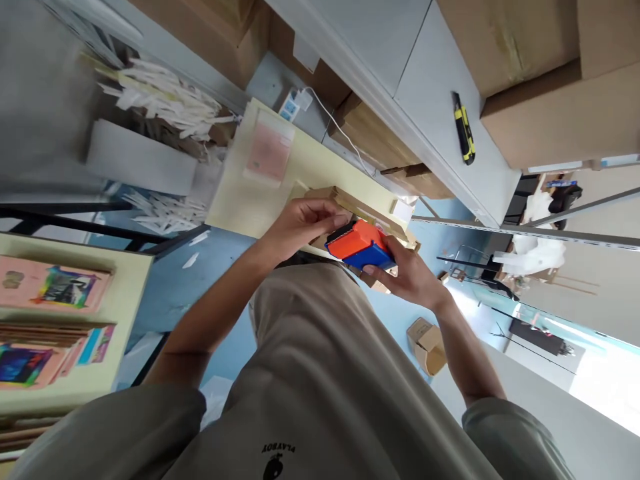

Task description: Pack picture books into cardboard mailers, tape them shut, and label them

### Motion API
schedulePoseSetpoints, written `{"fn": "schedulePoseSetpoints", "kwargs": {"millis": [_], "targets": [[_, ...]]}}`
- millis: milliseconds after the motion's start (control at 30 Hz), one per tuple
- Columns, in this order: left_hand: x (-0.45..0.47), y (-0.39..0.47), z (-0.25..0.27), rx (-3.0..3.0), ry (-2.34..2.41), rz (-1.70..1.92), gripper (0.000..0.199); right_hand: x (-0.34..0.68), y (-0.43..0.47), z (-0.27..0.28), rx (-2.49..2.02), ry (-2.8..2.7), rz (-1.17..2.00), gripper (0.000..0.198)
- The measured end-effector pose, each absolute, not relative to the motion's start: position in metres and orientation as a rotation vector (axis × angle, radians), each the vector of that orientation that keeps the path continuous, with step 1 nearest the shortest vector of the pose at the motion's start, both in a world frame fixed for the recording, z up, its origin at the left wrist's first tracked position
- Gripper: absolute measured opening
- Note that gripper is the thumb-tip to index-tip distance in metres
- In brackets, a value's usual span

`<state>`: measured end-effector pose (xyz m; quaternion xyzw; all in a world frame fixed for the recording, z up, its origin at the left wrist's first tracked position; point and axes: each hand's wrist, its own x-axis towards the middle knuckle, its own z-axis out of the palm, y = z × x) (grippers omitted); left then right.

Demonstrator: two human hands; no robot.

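An orange and blue tape dispenser (361, 244) with a dark front edge is gripped in my right hand (407, 272), thumb and fingers on its sides. My left hand (310, 223) is closed in a pinch just beside the dispenser's dark end. What lies between those fingertips, if anything, is too small to make out. Directly behind both hands a brown cardboard box (345, 199) rests on the pale yellow table (235, 193), partly hidden by the hands and the dispenser.
A pink sheet in a clear sleeve (267, 152) lies on the table. Above right, a grey shelf (420, 100) bears a yellow and black box cutter (464, 130) and cartons. White paper strips (165, 97) are heaped at left. An opened carton (427, 343) stands on the floor.
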<state>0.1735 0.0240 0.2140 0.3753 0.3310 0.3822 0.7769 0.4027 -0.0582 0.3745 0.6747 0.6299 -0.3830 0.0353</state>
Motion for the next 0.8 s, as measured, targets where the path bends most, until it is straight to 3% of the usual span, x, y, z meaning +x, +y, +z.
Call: {"fn": "schedulePoseSetpoints", "kwargs": {"millis": [367, 633, 800], "targets": [[0.169, 0.003, 0.171, 0.671, 0.881, 0.94, 0.052, 0.356, -0.004, 0.38, 2.01, 1.665, -0.973, 0.05], [0.147, 0.015, 0.12, 0.571, 1.065, 0.885, 0.046, 0.366, 0.027, 0.438, 1.854, 1.47, -0.935, 0.066], [0.165, 0.023, 0.1, 0.467, 1.004, 0.782, 0.042, 0.353, 0.035, 0.442, 1.85, 1.431, -0.834, 0.064]]}}
